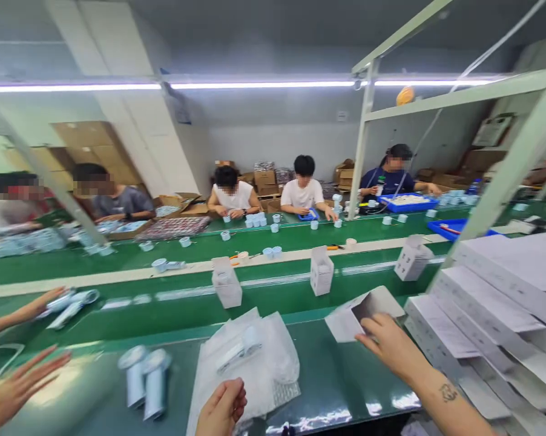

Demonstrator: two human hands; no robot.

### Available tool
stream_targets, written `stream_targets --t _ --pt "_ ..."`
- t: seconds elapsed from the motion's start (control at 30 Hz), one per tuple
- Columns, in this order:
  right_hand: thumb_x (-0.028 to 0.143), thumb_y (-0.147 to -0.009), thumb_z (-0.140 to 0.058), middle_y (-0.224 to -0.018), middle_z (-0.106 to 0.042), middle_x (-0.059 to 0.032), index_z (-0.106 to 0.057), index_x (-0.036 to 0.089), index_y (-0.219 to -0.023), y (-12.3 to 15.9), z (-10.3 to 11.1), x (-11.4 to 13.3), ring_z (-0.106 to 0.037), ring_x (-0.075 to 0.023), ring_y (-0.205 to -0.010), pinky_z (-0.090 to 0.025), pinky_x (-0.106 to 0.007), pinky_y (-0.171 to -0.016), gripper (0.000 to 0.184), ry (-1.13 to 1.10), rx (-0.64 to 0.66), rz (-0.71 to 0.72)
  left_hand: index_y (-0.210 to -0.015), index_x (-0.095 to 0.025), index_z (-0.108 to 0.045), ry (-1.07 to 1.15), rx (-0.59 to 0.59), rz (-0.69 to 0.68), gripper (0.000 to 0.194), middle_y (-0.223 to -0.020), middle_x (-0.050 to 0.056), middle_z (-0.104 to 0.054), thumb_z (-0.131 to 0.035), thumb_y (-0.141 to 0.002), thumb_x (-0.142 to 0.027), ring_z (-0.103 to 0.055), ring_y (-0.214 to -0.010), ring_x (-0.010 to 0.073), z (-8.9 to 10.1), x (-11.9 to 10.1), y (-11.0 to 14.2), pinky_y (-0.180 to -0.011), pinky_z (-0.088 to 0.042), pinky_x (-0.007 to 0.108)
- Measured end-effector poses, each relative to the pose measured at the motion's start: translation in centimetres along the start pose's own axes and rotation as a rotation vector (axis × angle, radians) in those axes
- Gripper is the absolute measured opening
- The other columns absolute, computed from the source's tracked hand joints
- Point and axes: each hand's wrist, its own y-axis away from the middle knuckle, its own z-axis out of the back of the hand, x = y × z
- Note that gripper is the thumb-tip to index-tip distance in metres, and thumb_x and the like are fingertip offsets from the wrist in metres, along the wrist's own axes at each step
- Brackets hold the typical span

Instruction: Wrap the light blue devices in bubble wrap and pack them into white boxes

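My right hand [390, 343] reaches forward and grips a flat, partly unfolded white carton [345, 324] by its near corner, above the green table [336, 375]. My left hand [221, 407] is low at the table's front edge, with its fingers curled on the near edge of a pile of clear plastic bags [255, 357]. A pale device lies inside the top bag. Two pale blue handheld devices [144, 378] lie side by side to the left of the bags.
Stacks of flat white cartons [486, 303] fill the right side beside a slanted metal post [504, 181]. Three upright white boxes [321, 270] stand on the green conveyor [132, 309]. Another person's hands [21, 381] are at the left. Several people work across the line.
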Motion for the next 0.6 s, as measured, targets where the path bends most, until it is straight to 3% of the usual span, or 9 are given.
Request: stream_targets --t 0.1,0.23,0.37,0.47,0.53,0.6 --pt "0.026 -0.086 -0.060 -0.082 -0.065 -0.0046 -0.064 0.021 -0.075 -1.7 -3.6 1.8 -0.063 -0.0238 -0.086 -0.052 -0.035 -0.073 0.013 0.041 0.199 0.164 -0.065 -0.017 -0.062 -0.023 -0.127 -0.071 0.051 -0.063 0.000 -0.061 -0.081 -0.046 -0.060 -0.057 -0.061 0.0161 2.3 0.1 0.2 -0.058 -0.047 0.026" --pt "0.021 -0.081 -0.065 -0.084 -0.066 -0.0051 -0.065 0.021 -0.075 -2.9 -5.3 1.7 -0.063 -0.0268 -0.091 -0.052 -0.039 -0.076 0.006 0.066 0.222 0.262 -0.064 -0.020 -0.058 -0.380 -0.309 -0.248 0.050 -0.060 0.000 -0.058 -0.064 -0.056 -0.069 -0.058 -0.065 0.0213 6.0 0.7 -0.7 -0.061 -0.046 0.030" --pt "0.027 -0.071 -0.074 -0.085 -0.068 -0.0030 -0.065 0.025 -0.080 -3.1 -5.1 1.7 -0.063 -0.0307 -0.094 -0.046 -0.055 -0.089 0.013 0.101 0.068 0.357 -0.077 -0.020 -0.056 -0.653 -0.462 -0.217 0.031 -0.081 0.008 -0.068 -0.053 -0.066 -0.049 -0.065 -0.087 0.0293 8.5 0.4 -3.8 -0.080 -0.051 0.036" --pt "0.029 -0.075 -0.067 -0.080 -0.067 -0.0019 -0.063 0.026 -0.082 -2.6 -4.7 4.2 -0.064 -0.0262 -0.082 -0.046 -0.049 -0.081 0.008 0.102 -0.111 0.429 -0.086 -0.017 -0.057 -0.709 -0.567 -0.131 0.027 -0.099 0.018 -0.068 -0.057 -0.063 -0.031 -0.060 -0.110 0.0364 9.4 -0.3 -7.0 -0.097 -0.043 0.046" --pt "0.032 -0.079 -0.060 -0.079 -0.069 -0.0017 -0.062 0.028 -0.085 -2.0 -4.7 6.1 -0.064 -0.0256 -0.080 -0.044 -0.048 -0.078 0.007 0.098 -0.230 0.489 -0.091 -0.017 -0.058 -0.717 -0.591 -0.071 0.030 -0.102 0.018 -0.068 -0.060 -0.062 -0.026 -0.058 -0.114 0.0380 9.8 -0.5 -8.8 -0.100 -0.040 0.050" --pt "0.036 -0.081 -0.051 -0.082 -0.072 -0.0039 -0.061 0.029 -0.087 -1.3 -5.5 7.1 -0.065 -0.0320 -0.084 -0.040 -0.057 -0.079 0.013 0.139 -0.326 0.508 -0.089 -0.018 -0.060 -0.687 -0.574 -0.021 0.029 -0.095 0.015 -0.071 -0.063 -0.062 -0.025 -0.063 -0.108 0.0367 10.2 -0.4 -9.8 -0.096 -0.044 0.048"
